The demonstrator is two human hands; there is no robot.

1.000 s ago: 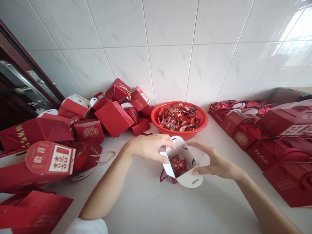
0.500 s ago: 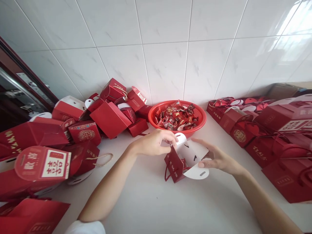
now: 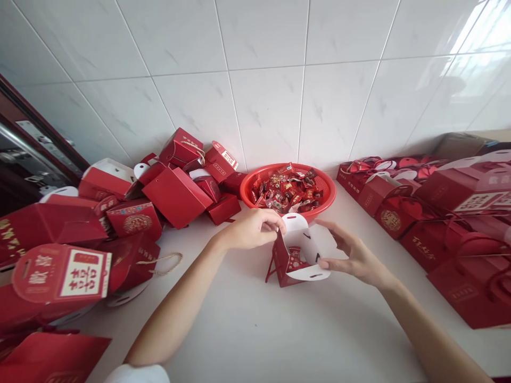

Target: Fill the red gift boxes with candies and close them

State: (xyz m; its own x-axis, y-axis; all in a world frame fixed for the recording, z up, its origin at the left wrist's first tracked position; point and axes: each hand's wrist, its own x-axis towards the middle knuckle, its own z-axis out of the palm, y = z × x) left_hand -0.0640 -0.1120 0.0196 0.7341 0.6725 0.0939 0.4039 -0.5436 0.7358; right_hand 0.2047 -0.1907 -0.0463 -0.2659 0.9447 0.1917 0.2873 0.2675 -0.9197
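A small red gift box [image 3: 282,260] with a white inside stands on the white tabletop [image 3: 247,324], its top flaps apart. Inside it lies a patterned red piece [image 3: 296,258], and a red cord handle hangs at its left side. My left hand [image 3: 261,227] pinches the box's upper left edge. On the opposite side, my right hand [image 3: 351,255] grips the white right flap and front flap between thumb and fingers. Just behind the box sits a red plastic basket [image 3: 328,198] full of wrapped candies [image 3: 289,189].
Red boxes [image 3: 175,196] are heaped loosely at the left, one with a gold cord loop [image 3: 165,263] reaching onto the table. Rows of red boxes [image 3: 415,234] with handles line the right side. A tiled wall [image 3: 263,106] rises behind.
The box has been turned more upright and its opening is wider, so the patterned piece inside now shows. Both hands have stayed on it, and the view has shifted slightly.
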